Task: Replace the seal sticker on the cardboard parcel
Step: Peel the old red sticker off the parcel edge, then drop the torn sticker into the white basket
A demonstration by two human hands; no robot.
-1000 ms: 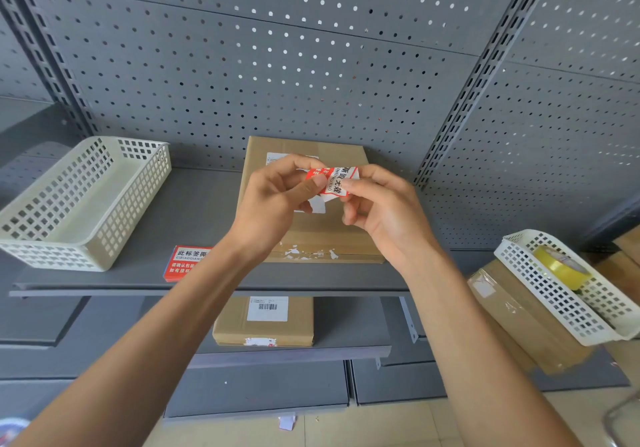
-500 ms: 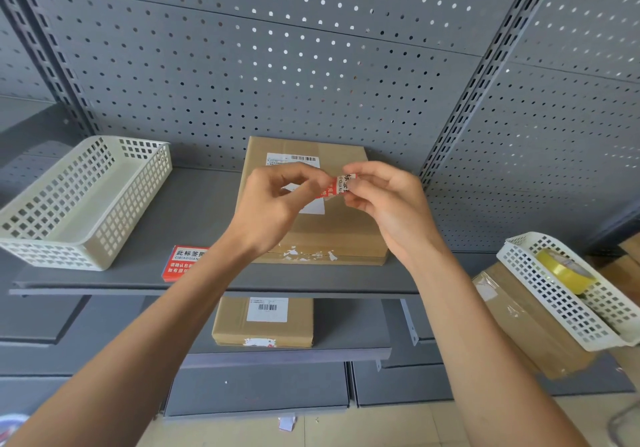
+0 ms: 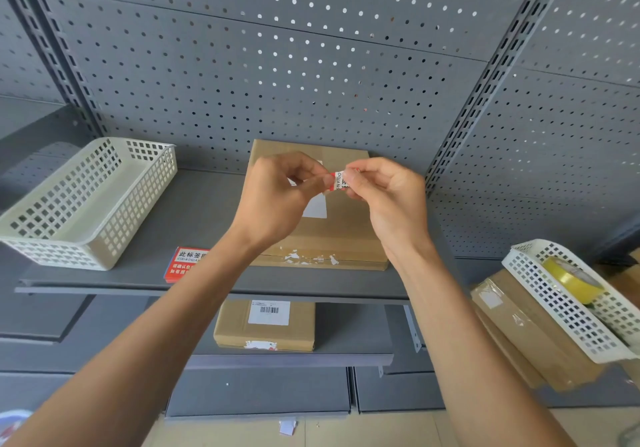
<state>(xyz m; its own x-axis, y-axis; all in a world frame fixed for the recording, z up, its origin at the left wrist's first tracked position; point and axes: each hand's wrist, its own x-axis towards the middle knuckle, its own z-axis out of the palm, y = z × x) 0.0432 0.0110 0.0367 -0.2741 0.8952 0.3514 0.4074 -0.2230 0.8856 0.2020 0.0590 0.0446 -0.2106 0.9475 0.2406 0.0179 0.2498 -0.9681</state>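
Fingertips of both hands pinched shut on 1 small red-and-white seal sticker, held in the air above the far part of the cardboard parcel.

Left to right:

- Far left on the shelf: white mesh basket, apart from the work.
- Near edge of shelf, left of parcel: red sticker sheet, partly hidden by the left forearm.
- Left hand: thumb and forefinger closed on the sticker's left end. Whether backing or sticker is gripped, cannot tell.
- Right hand: thumb and forefinger closed on the right end.
- Parcel: flat on the shelf, below and behind both hands. White torn residue along the near seam, judged to be the old seal's place.
- Far right: second basket with yellow tape roll.

Step in hand, judged: peeling or readying the new seal.

Advice for doing it well:
1. Grip by the extreme ends only; keep adhesive off the fingertips.
2. Separate slowly, without creasing or folding the sticker onto itself.
3. Centre across the near seam, over the residue.
4. Press from the middle outward.
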